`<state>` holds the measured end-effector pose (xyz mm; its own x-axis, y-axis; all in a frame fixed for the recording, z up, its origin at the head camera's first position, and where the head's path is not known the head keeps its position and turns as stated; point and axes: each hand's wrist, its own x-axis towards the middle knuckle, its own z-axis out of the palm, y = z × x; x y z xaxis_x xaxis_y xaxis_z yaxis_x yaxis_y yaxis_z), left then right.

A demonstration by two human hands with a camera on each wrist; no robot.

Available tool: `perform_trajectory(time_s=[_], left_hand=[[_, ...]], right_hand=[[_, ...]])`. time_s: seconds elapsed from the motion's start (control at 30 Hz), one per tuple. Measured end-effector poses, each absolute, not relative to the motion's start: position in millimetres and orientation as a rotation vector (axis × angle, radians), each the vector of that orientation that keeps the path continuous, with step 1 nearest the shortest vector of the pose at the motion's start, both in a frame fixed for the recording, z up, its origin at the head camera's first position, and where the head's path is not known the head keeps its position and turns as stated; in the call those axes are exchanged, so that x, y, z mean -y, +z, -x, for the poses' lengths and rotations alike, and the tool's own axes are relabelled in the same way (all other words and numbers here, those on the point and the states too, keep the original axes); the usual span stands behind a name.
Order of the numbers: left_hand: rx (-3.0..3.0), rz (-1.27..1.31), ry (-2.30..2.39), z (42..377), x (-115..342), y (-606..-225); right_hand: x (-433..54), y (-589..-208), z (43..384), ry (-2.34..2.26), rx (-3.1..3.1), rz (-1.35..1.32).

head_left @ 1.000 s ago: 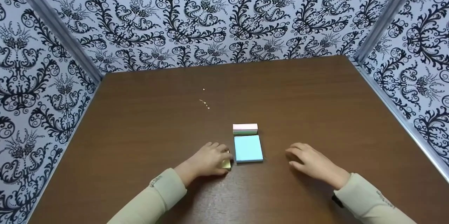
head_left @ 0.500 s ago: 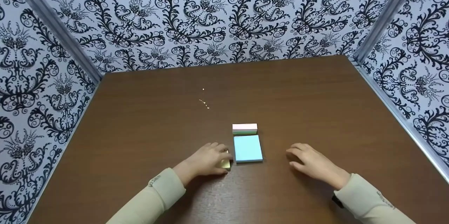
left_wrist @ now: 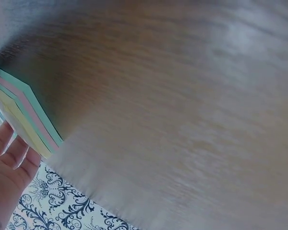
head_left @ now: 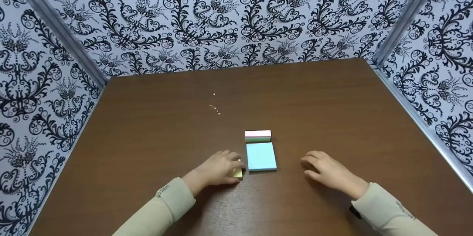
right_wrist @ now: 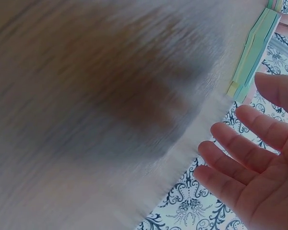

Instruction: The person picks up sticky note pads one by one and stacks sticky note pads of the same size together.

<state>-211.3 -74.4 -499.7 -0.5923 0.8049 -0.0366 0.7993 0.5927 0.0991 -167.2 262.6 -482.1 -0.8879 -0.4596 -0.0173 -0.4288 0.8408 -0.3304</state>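
My left hand (head_left: 221, 169) holds a small yellow-topped sticky note pad (head_left: 237, 173) on the table, its fingers over the top and thumb at the near side. Green, pink and yellow layers show along the edge of this sticky note pad (left_wrist: 26, 112) in the left wrist view. Just right of it lies a larger, light blue-topped sticky note pad (head_left: 261, 156). Behind the blue one is a narrow block of pink, white and green notes (head_left: 258, 136). My right hand (head_left: 330, 169) rests off to the right, apart from the pads, fingers loosely bent and holding nothing.
The brown wooden table (head_left: 314, 106) is enclosed by patterned black-and-white walls (head_left: 236, 18) at the back and sides. Small pale specks (head_left: 215, 108) mark the tabletop beyond the pads. Grey metal strips (head_left: 417, 110) run along the sides.
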Motion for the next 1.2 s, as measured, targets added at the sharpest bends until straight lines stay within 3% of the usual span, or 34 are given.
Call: perform_trajectory(time_s=[0.77, 0.97, 1.2], left_hand=[[-2.758, -1.264, 0.211, 208.6, 72.8, -497.6], [-2.713, -1.142, 0.468, 208.6, 82.6, -497.0], [-2.725, -1.087, 0.408, 206.3, 103.3, -491.7]], right_hand=[[-262.5, -481.1, 167.4, -0.499, -2.923, 0.715], [-264.6, -476.6, 168.6, -0.510, -2.936, 0.716], [-271.4, -472.6, 168.2, -0.540, -2.974, 0.697]])
